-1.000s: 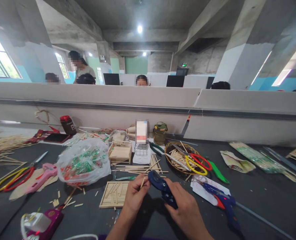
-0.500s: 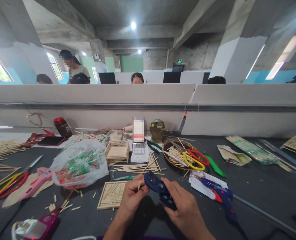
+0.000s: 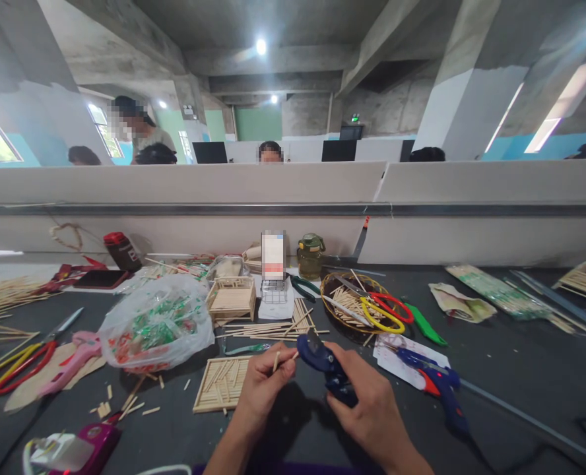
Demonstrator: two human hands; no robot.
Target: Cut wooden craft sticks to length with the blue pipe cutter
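My left hand (image 3: 262, 382) is closed, its fingertips pinching thin wooden sticks (image 3: 276, 361). One stick end points right, at the rounded head of a dark blue hand cutter (image 3: 317, 354); whether they touch I cannot tell. Wrapped round the cutter's handles is my right hand (image 3: 369, 399), which partly hides them. Just left of my left hand, a small tray made of wooden sticks (image 3: 204, 396) lies on the dark table with short cut pieces (image 3: 224, 377) scattered on it. Behind my hands lies a row of longer sticks (image 3: 258, 331).
A round basket (image 3: 328, 310) holds sticks and red-yellow scissors (image 3: 389, 313). On the right rests a blue glue gun (image 3: 434, 376) with its cord. Leftward are a plastic bag of wrappers (image 3: 157, 330), a pink tool (image 3: 70, 366) and more scissors (image 3: 20, 366). A small stick-built box (image 3: 232, 300) stands behind.
My right hand and the cutter have shifted slightly right, away from my left hand, and the cutter head has turned. A stick end now shows between my left fingertips and the cutter.
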